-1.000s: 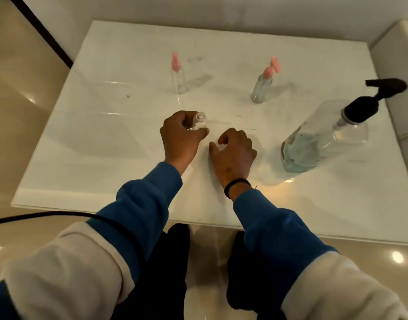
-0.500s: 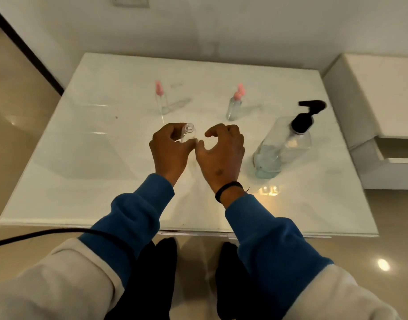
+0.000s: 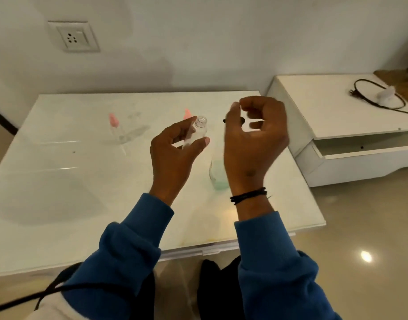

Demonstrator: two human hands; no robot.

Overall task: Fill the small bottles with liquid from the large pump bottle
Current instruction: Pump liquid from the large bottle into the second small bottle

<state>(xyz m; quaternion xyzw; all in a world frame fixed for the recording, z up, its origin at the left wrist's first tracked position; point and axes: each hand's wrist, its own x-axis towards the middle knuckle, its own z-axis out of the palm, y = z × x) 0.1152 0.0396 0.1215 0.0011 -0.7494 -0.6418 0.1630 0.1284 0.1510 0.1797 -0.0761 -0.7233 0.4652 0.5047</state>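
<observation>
Your left grip (image 3: 175, 146) pinches the uncapped small bottle (image 3: 197, 132) tilted, your right grip (image 3: 253, 135) curls empty; tilted under the pump bottle (image 3: 218, 174), liquid could miss.

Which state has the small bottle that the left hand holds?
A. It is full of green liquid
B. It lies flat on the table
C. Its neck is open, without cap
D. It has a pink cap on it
C: the small bottle in the left hand shows a bare, open neck and looks clear.
</observation>
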